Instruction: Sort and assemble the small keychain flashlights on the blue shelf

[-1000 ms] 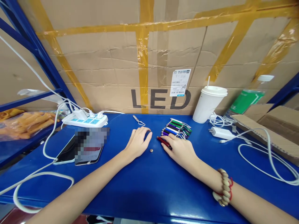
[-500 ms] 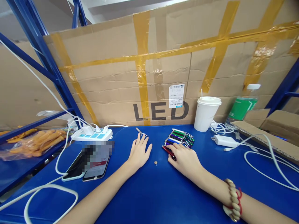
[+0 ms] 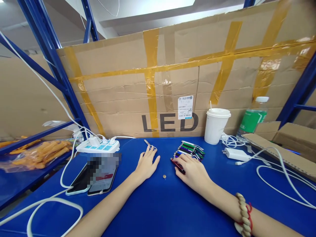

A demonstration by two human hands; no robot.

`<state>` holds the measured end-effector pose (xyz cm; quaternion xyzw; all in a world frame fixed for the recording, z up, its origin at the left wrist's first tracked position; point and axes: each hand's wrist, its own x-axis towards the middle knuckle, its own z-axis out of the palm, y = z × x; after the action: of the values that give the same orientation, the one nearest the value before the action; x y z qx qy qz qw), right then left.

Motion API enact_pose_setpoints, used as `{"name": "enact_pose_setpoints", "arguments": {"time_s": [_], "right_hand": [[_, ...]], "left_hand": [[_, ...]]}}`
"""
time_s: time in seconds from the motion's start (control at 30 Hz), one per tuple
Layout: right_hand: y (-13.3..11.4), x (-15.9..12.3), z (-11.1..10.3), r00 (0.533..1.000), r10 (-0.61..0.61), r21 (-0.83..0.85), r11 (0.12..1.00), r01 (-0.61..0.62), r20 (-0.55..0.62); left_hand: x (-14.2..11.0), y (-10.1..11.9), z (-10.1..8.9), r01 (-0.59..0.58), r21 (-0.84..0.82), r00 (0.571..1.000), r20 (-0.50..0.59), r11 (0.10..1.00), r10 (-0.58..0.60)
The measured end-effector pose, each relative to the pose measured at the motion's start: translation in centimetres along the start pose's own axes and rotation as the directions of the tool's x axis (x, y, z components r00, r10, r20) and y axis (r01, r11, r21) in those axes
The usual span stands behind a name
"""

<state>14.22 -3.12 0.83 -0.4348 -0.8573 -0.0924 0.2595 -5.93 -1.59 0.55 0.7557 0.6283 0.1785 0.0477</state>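
Note:
My left hand (image 3: 146, 164) lies on the blue tabletop with its fingers spread. Its fingertips reach a pale cord loop on a slim silvery tube (image 3: 146, 142), partly hidden behind them. Thumb and fingers of my right hand (image 3: 194, 171) close around a small dark red tube (image 3: 178, 165) that rests low at the table. Just beyond it, several slim metallic tubes (image 3: 188, 148) in green, blue, purple and silver lie side by side, with cord loops at their right ends. A tiny round brownish piece (image 3: 164, 176) sits between my hands.
At left are two phones (image 3: 103, 181), a white power strip (image 3: 98, 145) and cables. A white cup (image 3: 216, 126), a green-labelled bottle (image 3: 253, 120), a white charger (image 3: 237, 154) and an open carton (image 3: 293, 138) stand right. Taped cardboard (image 3: 118, 98) walls off the back.
The camera view has tilted up slightly, so things sit a little lower in the picture. My right hand has shifted slightly left with the dark red tube; my left hand stays put.

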Motion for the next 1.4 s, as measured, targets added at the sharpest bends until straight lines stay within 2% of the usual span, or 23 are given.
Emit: {"name": "enact_pose_setpoints", "arguments": {"time_s": [0.2, 0.4, 0.7, 0.87, 0.93, 1.13, 1.23, 1.4], "right_hand": [[-0.2, 0.0, 0.2, 0.996, -0.066, 0.057, 0.996, 0.069, -0.059], [-0.2, 0.1, 0.0, 0.997, -0.050, 0.130, 0.990, 0.057, -0.051], [-0.4, 0.3, -0.1, 0.999, 0.002, 0.214, 0.977, 0.007, -0.040], [-0.3, 0.4, 0.0, 0.998, -0.004, 0.228, 0.973, 0.018, -0.064], [-0.3, 0.3, 0.1, 0.998, -0.011, 0.250, 0.968, 0.026, -0.061], [-0.4, 0.2, -0.1, 1.000, 0.006, 0.308, 0.951, 0.002, -0.025], [-0.5, 0.2, -0.2, 1.000, 0.016, 0.312, 0.950, -0.019, 0.011], [-0.6, 0.2, -0.3, 1.000, 0.013, 0.322, 0.947, -0.014, 0.005]], "left_hand": [[0.6, -0.8, 0.4, -0.026, 0.006, 0.999, -0.019, 1.000, 0.026], [0.5, -0.2, 0.0, -0.062, -0.031, 0.995, -0.079, 0.998, 0.060], [-1.4, 3.0, -0.5, -0.238, -0.232, 0.971, -0.065, 0.943, 0.229], [-1.4, 2.7, -0.2, -0.346, -0.191, 0.935, -0.145, 0.919, 0.322], [-0.9, 1.9, 0.1, -0.326, -0.137, 0.940, -0.151, 0.935, 0.306], [0.2, 0.1, 0.6, -0.167, -0.047, 0.986, -0.016, 0.985, 0.167], [0.3, -0.1, 0.5, -0.097, -0.031, 0.995, -0.026, 0.995, 0.096], [0.1, 0.0, 0.2, -0.057, 0.023, 0.996, -0.073, 0.998, 0.059]]}}
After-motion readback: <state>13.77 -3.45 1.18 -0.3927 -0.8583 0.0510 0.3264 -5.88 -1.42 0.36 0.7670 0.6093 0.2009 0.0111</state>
